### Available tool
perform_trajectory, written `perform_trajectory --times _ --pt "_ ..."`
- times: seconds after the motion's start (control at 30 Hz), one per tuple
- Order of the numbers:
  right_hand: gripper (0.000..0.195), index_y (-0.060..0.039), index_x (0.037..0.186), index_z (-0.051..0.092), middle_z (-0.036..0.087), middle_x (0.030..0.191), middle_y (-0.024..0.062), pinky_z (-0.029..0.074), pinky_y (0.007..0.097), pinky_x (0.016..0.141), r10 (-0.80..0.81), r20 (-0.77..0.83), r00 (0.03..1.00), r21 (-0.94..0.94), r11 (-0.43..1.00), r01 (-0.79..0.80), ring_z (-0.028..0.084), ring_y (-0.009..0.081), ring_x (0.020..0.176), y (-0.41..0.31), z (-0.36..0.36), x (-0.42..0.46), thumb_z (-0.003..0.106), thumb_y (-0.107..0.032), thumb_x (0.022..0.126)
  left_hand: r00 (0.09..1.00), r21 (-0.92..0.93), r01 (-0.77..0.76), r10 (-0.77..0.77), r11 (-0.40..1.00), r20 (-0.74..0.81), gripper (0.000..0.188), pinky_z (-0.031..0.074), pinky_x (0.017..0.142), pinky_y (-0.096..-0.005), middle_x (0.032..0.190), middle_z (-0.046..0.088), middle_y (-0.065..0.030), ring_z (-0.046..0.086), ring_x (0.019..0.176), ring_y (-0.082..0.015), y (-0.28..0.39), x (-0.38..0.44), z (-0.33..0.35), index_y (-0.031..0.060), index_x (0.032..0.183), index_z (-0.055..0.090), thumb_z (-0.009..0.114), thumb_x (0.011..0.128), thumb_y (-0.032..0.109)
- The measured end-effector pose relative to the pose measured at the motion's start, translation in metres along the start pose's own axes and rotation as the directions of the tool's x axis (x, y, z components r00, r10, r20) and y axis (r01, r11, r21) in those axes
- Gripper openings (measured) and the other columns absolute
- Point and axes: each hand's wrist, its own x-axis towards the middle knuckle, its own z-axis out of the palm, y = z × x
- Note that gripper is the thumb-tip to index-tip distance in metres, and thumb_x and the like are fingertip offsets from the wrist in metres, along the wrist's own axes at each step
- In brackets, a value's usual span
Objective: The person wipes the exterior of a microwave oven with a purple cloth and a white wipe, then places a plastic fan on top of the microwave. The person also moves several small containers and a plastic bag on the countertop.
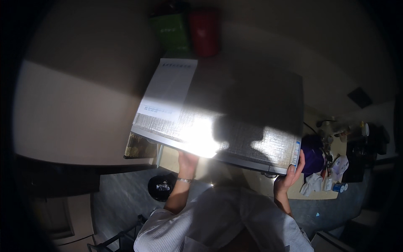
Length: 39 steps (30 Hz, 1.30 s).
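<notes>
A large flat rectangular panel [239,132] with a silvery woven-look surface fills the middle of the head view, tilted, with strong glare on its near part. Held by its near edge, it has my left hand [188,160] partly hidden beneath it and my right hand [292,171] on its near right corner, thumb on top. A white sheet with printing [171,88] lies on the panel's left part. Beside my right thumb, a blue-and-white label [295,154] sits on the right edge. What supports the panel underneath is hidden.
Right of the panel, a cream tabletop [315,193] bears purple fabric [311,157], a crumpled white cloth [311,184] and small containers. A green box [173,33] and a red container [205,33] stand beyond. A black round object [161,188] is at lower left, near a dark metal frame [121,237].
</notes>
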Motion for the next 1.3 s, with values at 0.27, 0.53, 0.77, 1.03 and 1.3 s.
perform_trajectory --times 0.27,0.53,0.77,1.03,1.3 --pt "0.06 0.0052 0.129 0.033 0.041 0.127 0.0197 0.033 0.0354 0.097 -0.005 -0.019 1.0 0.022 1.0 0.005 0.044 0.0267 0.113 0.002 0.0 0.002 0.045 -0.03 0.083 0.99 0.061 0.045 -0.036 0.997 -0.138 0.045 0.032 0.101 -0.0495 0.125 0.042 -0.0122 0.039 0.119 -0.032 0.011 0.004 -0.038 0.0103 0.117 0.041 0.036 0.092 0.047" --pt "0.054 0.0027 0.129 0.035 0.046 0.122 0.0182 0.036 0.0336 0.094 -0.048 0.029 0.998 0.012 0.999 0.048 0.048 0.0241 0.108 0.0 -0.001 0.004 0.044 -0.028 0.085 0.972 0.036 -0.01 0.019 0.999 -0.235 0.037 0.044 0.088 -0.0497 0.095 0.051 -0.0088 0.051 0.091 -0.0284 0.009 -0.002 -0.004 0.0094 0.097 0.047 0.037 0.092 0.045" --pt "0.054 0.0027 0.128 0.036 0.042 0.126 0.0161 0.032 0.0327 0.096 -0.064 0.065 0.996 -0.008 0.998 0.065 0.044 0.0232 0.112 -0.002 -0.002 0.005 0.045 -0.028 0.085 0.97 0.009 0.031 -0.028 0.999 -0.24 0.034 0.043 0.089 -0.0496 0.104 0.054 -0.0123 0.052 0.098 -0.0311 0.012 -0.001 -0.01 0.0072 0.104 0.047 0.04 0.093 0.038" --pt "0.052 0.0005 0.132 0.032 0.043 0.126 0.0156 0.032 0.0311 0.097 0.036 0.047 0.998 0.084 0.996 -0.04 0.044 0.0219 0.112 -0.008 0.002 -0.001 0.043 -0.024 0.087 0.977 0.056 0.019 -0.007 0.998 -0.215 0.057 0.04 0.093 -0.0481 0.124 0.046 -0.0106 0.046 0.111 -0.0297 0.009 0.01 -0.02 0.0082 0.118 0.046 0.021 0.092 0.053" --pt "0.059 0.0032 0.136 0.023 0.027 0.138 0.0175 0.022 0.0331 0.104 0.098 0.223 0.97 0.056 0.992 -0.113 0.031 0.0252 0.125 -0.015 -0.012 0.0 0.04 -0.024 0.086 0.951 0.754 0.306 -0.153 0.581 -0.268 0.04 0.051 0.074 -0.0342 0.097 0.058 -0.0132 0.06 0.083 -0.0238 0.042 -0.027 -0.003 -0.0032 0.109 0.05 0.037 0.095 0.032"
